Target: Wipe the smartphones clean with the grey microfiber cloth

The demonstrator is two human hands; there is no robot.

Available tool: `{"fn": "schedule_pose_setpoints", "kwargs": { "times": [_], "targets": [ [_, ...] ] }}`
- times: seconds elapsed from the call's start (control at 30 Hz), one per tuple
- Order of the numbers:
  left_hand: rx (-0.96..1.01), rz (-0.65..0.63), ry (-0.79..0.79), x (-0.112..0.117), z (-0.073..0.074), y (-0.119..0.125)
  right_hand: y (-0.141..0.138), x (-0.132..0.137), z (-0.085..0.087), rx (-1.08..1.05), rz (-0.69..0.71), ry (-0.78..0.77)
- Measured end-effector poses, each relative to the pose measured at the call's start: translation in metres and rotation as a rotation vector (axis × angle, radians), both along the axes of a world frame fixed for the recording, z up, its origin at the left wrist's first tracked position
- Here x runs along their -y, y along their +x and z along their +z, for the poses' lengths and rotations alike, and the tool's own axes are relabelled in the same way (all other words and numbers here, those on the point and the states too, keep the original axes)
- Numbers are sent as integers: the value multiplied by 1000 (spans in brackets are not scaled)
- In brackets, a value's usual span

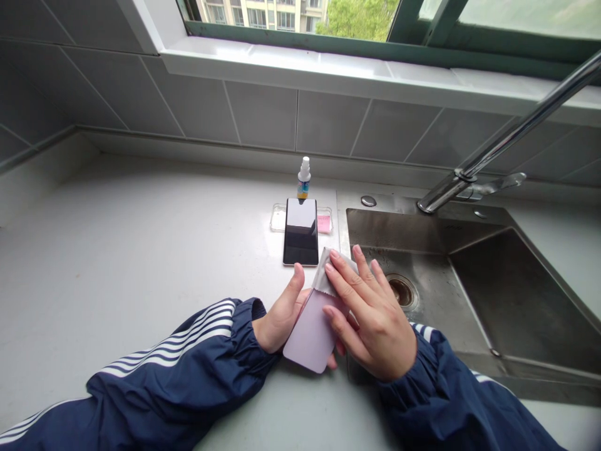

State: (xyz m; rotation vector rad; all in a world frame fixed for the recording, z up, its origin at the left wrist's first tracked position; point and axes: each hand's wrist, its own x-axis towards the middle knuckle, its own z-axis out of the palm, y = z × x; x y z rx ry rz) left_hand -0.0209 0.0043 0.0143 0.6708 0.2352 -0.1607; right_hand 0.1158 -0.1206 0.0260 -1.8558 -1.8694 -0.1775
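Left hand (pixel 280 321) grips a lilac phone (pixel 310 338) from beneath; right hand (pixel 375 321), flat, presses a cloth (pixel 323 277) onto it; tray (pixel 278 218) holds something pink.

Left hand (pixel 280 318) holds lilac phone (pixel 310 338), right hand (pixel 375 319) presses cloth (pixel 323 277) on it.

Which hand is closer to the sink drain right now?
Right. The right hand is just left of the sink drain; the left hand is farther left, beyond the lilac phone it holds.
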Motion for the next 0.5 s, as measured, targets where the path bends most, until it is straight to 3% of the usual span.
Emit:
{"fn": "schedule_pose_setpoints", "kwargs": {
  "times": [0.5],
  "targets": [
    [89,49,-165,-2,-5,-2,0,0,0,-153,-18,28]
  ]
}}
